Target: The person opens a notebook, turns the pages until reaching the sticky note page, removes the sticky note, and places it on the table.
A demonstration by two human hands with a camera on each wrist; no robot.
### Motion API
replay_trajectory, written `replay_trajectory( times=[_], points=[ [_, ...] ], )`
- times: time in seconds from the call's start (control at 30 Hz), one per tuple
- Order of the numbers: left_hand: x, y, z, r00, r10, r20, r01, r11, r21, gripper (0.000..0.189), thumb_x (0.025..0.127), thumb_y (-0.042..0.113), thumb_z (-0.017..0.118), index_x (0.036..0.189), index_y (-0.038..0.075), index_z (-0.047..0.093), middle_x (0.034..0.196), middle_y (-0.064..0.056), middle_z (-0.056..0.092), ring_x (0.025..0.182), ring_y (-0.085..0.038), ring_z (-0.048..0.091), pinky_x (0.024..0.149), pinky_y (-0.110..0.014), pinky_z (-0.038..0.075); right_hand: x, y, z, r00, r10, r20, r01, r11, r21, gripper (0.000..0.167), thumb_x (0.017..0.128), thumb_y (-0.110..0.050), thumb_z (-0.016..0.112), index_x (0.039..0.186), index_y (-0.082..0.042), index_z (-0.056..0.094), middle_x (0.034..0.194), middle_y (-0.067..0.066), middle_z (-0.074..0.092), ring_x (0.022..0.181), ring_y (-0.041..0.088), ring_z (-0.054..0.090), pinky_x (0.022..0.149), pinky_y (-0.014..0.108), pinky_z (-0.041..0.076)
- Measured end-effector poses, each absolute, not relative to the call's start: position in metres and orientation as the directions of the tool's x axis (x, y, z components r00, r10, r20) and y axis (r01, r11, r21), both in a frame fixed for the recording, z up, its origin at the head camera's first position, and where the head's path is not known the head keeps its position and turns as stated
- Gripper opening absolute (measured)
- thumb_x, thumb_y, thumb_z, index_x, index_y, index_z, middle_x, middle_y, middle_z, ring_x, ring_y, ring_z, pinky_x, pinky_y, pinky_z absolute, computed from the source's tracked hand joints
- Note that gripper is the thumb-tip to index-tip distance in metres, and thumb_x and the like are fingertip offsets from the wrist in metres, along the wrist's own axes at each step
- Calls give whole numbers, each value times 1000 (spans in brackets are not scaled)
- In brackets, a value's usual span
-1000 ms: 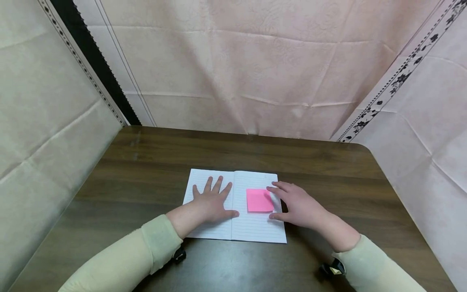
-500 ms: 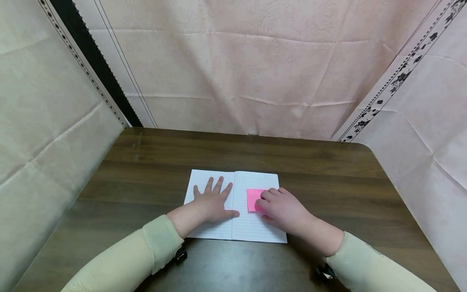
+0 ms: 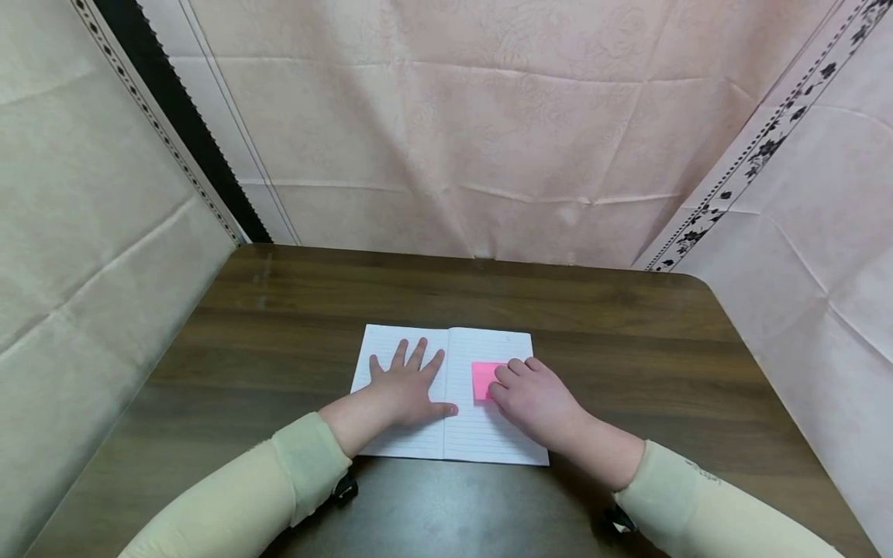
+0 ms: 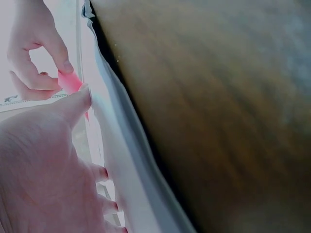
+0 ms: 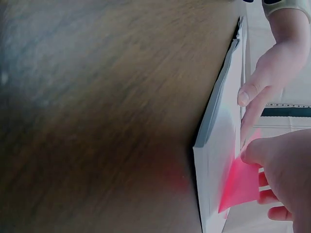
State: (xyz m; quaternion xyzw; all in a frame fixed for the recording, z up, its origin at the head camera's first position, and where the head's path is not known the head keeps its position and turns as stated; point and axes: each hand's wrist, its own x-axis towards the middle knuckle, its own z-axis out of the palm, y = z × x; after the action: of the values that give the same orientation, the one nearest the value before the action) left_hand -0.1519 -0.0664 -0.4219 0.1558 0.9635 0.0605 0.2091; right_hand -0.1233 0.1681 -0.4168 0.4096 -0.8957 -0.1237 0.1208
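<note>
An open lined notebook (image 3: 488, 440) lies on the wooden table. My left hand (image 3: 405, 390) rests flat on its left page, fingers spread. On the right page is a square pink sticky note (image 3: 482, 380), partly covered by my right hand (image 3: 536, 401). In the right wrist view, that hand's thumb and fingers pinch the sticky note (image 5: 244, 187) along one side, and that side stands tilted up from the page. The left wrist view shows the same pinch on the pink note (image 4: 69, 81), beyond my left thumb.
The brown wooden table (image 3: 446, 298) surrounds the notebook. Pale cloth (image 3: 488, 155) hangs behind the table's back edge and along both sides. Dark straps (image 3: 345, 490) sit under the sleeve cuffs.
My right hand has moved left from the notebook's right edge, and its fingers have closed on the pink sticky note's right side. The left hand stays in place.
</note>
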Motion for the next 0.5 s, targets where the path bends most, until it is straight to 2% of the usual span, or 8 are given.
replay_trajectory(
  times=[0.17, 0.3, 0.5],
  points=[
    [-152, -67, -421, -864, 327, -383, 283, 944, 169, 97, 84, 75, 54, 160, 26, 18, 166, -10, 5, 150, -40, 0, 108, -75, 7, -123, 167, -416, -640, -758, 125, -691, 639, 337, 26, 75, -12, 86, 96, -15, 72, 90, 3, 62, 86, 23, 53, 80, 37, 46],
    [-153, -66, -421, -864, 328, -382, 285, 944, 165, 97, 84, 74, 55, 160, 26, 19, 166, -10, 5, 150, -41, 0, 107, -76, 8, -124, 167, -415, -643, -755, 128, -686, 643, 341, 33, 73, -14, 88, 103, -15, 73, 102, 6, 64, 99, 26, 57, 89, 41, 46],
    [-152, -66, -420, -865, 325, -383, 282, 945, 164, 97, 84, 74, 56, 160, 25, 20, 166, -11, 7, 150, -41, 1, 107, -76, 8, -125, 168, -416, -639, -755, 145, -676, 642, 362, 33, 77, -8, 84, 107, -14, 71, 119, 11, 62, 116, 31, 55, 103, 49, 41]
  ],
)
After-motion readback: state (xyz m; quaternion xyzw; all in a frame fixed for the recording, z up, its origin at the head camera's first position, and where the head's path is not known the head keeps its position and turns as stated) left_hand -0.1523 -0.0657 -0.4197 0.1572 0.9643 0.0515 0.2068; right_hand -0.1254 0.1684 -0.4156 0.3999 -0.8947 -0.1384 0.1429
